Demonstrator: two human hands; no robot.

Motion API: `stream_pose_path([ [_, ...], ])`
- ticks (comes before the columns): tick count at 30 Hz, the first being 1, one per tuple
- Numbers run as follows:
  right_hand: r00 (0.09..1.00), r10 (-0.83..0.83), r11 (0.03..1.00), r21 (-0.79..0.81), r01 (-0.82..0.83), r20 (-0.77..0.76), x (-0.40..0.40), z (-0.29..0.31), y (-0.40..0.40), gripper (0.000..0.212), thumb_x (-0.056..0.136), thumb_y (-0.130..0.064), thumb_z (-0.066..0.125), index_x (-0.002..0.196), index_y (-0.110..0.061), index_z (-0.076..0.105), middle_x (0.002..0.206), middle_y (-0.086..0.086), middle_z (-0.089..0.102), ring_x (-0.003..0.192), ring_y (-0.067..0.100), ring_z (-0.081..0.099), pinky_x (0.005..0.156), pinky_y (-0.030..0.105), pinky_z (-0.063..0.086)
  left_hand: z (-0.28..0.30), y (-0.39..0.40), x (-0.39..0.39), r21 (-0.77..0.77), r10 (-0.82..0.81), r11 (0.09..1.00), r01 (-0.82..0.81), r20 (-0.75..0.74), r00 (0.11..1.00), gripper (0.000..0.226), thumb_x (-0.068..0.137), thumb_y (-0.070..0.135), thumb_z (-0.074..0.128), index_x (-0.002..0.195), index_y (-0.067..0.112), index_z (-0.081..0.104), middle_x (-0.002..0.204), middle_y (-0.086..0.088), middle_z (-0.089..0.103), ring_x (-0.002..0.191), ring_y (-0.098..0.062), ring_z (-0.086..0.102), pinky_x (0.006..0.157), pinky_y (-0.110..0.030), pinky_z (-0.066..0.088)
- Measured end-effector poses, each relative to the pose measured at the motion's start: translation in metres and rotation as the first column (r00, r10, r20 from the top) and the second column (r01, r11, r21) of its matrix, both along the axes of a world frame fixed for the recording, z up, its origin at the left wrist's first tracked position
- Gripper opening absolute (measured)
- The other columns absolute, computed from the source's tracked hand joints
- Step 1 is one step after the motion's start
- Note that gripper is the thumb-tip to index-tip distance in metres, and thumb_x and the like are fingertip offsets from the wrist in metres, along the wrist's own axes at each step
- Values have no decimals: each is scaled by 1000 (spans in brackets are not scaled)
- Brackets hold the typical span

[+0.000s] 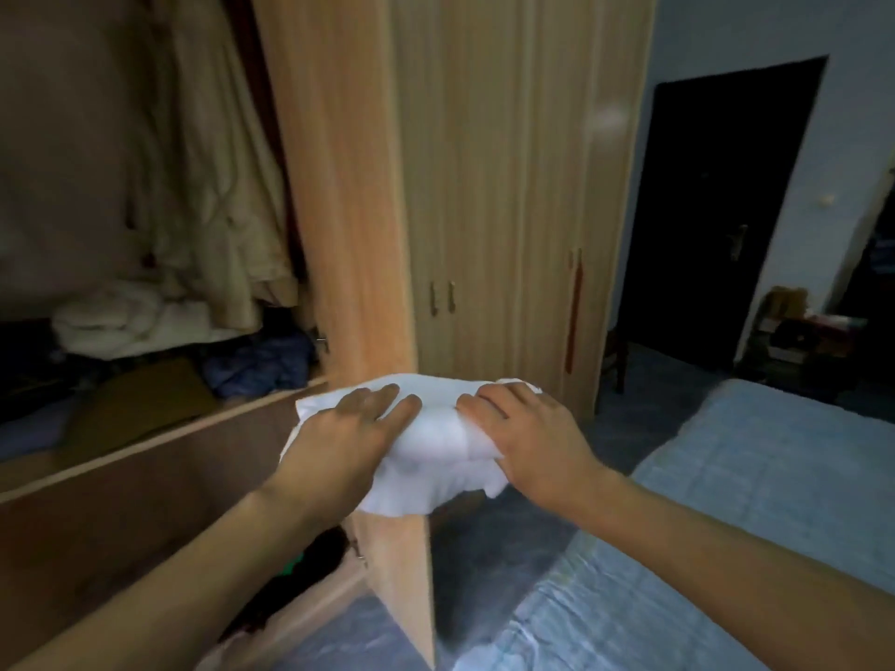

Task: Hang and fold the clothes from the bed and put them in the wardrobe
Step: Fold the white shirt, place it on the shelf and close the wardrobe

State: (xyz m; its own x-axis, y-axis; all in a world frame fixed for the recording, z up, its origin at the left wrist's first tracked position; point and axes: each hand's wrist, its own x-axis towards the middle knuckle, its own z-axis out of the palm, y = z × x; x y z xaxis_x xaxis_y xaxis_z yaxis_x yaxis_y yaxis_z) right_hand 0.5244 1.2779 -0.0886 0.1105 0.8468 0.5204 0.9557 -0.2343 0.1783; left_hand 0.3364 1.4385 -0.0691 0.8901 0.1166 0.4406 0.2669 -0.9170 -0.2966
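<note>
A folded white garment (431, 443) is carried in front of me, between both hands, level with the edge of the open wardrobe door (348, 234). My left hand (348, 428) lies on its left half with fingers stretched flat over the top. My right hand (523, 428) grips its right end, fingers curled over the cloth. The wardrobe's open compartment (145, 293) is at the left, with beige clothes hanging and a heap of white and dark blue clothes on its shelf. The bed (750, 501) with a light blue cover lies at the right.
The open door's edge stands straight ahead, reaching down to the floor. Closed wardrobe doors (508, 210) are behind it. A dark doorway (717, 210) is at the back right, with boxes (794, 326) on the floor beside it. A narrow strip of floor runs between wardrobe and bed.
</note>
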Motion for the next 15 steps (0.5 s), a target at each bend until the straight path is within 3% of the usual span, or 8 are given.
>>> stream_pose_path([
  [3, 989, 141, 990, 8, -141, 35, -59, 9, 70, 106, 28, -33, 94, 122, -22, 47, 106, 1, 62, 88, 27, 63, 73, 40, 55, 2, 47, -78, -25, 133, 991, -132, 17, 991, 99, 33, 2, 84, 126, 17, 52, 117, -13, 69, 88, -32, 72, 43, -36, 55],
  [8, 952, 305, 951, -50, -304, 32, -157, 8, 157, 109, 26, -36, 93, 124, -23, 47, 107, -1, 62, 89, 27, 63, 69, 33, 53, -13, 104, -198, -98, 316, 944, -315, -1, 949, 88, 48, 1, 76, 129, 20, 48, 123, -6, 63, 95, -31, 67, 47, -39, 54],
  [15, 868, 493, 859, -196, -472, 69, -254, -7, 236, 105, 34, -31, 91, 127, -24, 42, 112, 1, 58, 94, 27, 60, 72, 36, 53, -50, 137, -313, -178, 501, 851, -495, -12, 865, 85, 49, -1, 66, 130, 20, 49, 121, -3, 62, 97, -29, 67, 48, -40, 55],
])
